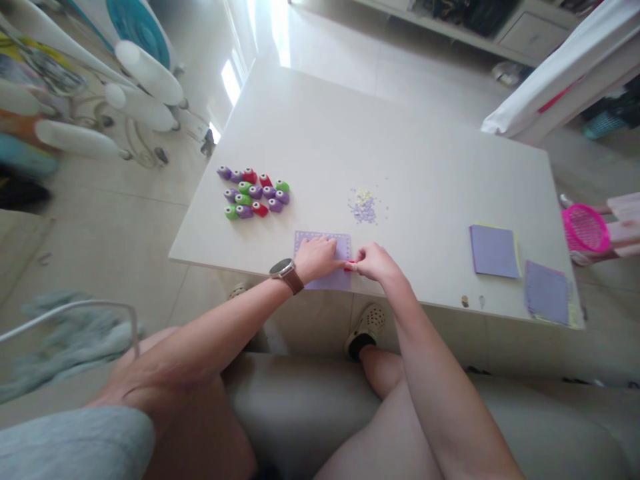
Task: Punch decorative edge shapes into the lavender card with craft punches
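Observation:
A purple paper sheet with small punched holes along its edges lies at the near edge of the white table. My left hand rests flat on it, fingers spread, its thumb reaching to a small red punch at the sheet's right edge. My right hand is closed around that punch from the right. Behind the sheet lies a pile of tiny purple and yellow paper bits. Rows of purple, green and red punches stand to the left.
On the right of the white table are a stack of purple sheets, another stack with punched edges and two small items near the edge. Another person's legs and a pink basket show beyond.

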